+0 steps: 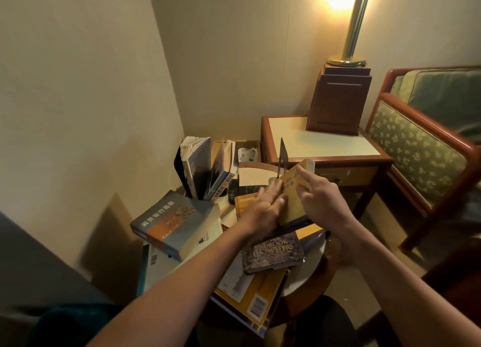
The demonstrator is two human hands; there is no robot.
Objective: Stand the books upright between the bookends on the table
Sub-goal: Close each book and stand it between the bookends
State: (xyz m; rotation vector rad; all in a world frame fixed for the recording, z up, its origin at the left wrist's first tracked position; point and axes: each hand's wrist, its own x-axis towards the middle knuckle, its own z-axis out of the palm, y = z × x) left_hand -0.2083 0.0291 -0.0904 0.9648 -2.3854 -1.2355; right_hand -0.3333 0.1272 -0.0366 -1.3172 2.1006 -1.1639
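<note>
A yellow book [292, 203] stands tilted on the round table [307, 276], leaning toward a thin metal bookend [282, 156] behind it. My left hand [264, 207] presses flat against its left cover with straight fingers. My right hand [321, 195] rests on its right side, index finger stretched along the top edge. Several books [199, 169] stand upright at the back left against a dark bookend [179, 164]. Lying flat are a blue-and-orange book [177, 223], a dark handbook [273, 253] and a large yellow book [256, 297].
A wooden side table [322, 144] with a lamp [350, 34] on a wooden pedestal [338, 99] stands behind the round table. An upholstered armchair [421, 148] is on the right. The wall closes in on the left. An open box [248, 151] sits behind the books.
</note>
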